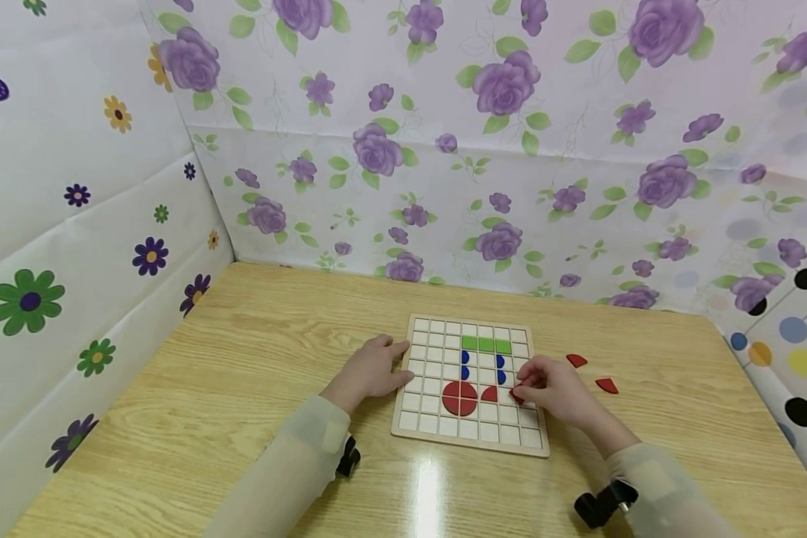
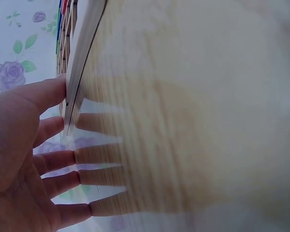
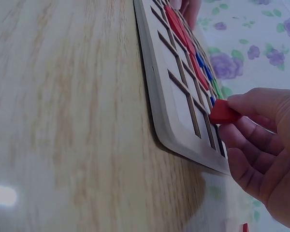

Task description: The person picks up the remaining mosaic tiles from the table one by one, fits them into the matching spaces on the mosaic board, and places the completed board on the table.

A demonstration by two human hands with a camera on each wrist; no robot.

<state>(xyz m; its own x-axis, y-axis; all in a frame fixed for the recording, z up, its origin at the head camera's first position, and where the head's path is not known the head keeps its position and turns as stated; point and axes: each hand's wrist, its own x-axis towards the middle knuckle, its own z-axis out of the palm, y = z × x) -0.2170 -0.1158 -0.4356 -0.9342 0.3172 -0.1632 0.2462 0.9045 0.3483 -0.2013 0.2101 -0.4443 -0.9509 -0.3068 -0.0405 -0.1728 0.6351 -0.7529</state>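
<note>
Fingers [image 3: 241, 145] pinch wedge [image 3: 224, 113], flowered wall [image 1: 437, 187] behind glossy table [image 1: 296, 329].

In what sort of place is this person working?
Probably a small indoor booth arranged for recording: creased flower-printed sheets line the left and back, close to a wood-grained table, and black devices are worn at both wrists.

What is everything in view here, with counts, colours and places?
Wood-grain table: one, light brown, centre and foreground
Wood-framed grid board: one, white cells, on table
Square tiles: three, green, row on board
Half-circle tiles: four, blue, two columns below green
Quarter-circle tiles: eight, red; five on board, two on table, one in right hand
Patterned sheets: white, flowered or dotted, around table
Wrist devices: two, black
Sleeves: two, pale, on forearms
Hands: two, bare, left at board's left edge, right at its right
</note>
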